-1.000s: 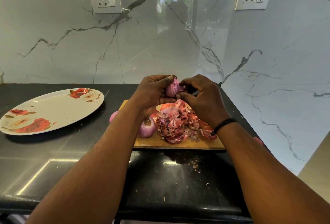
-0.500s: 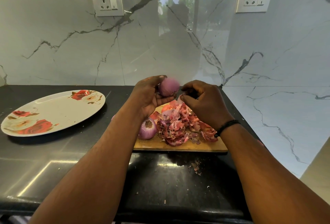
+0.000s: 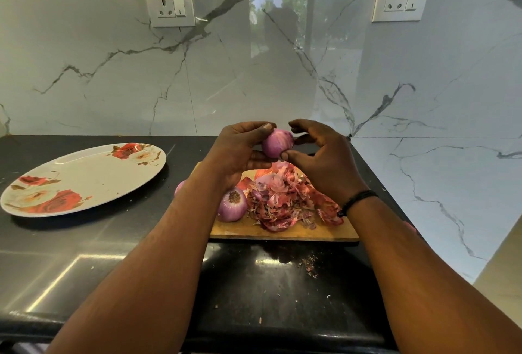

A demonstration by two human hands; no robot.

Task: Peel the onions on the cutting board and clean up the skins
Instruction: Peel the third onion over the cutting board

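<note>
We hold a peeled onion up between both hands, above the far end of the board. Our left hand grips it from the left: the thumb curls over its top and the fingers curl beneath it. Our right hand meets it from the right, its thumb tip touching the onion's lower right side while the curled fingers arch over its top right; we cannot tell whether those fingers touch the surface. The onion thus sits between the two thumbs, and most of its purple face shows in the gap between the hands.

Directly below the grip, a heap of skins covers the middle and right of the board. Below the left hand, just beside the heap's left edge, a second onion rests on the board, its cut end facing up. Part of a third onion shows left of the left forearm. Well to the left of the grip, a flowered plate lies on the dark counter. A black band circles the right wrist.
</note>
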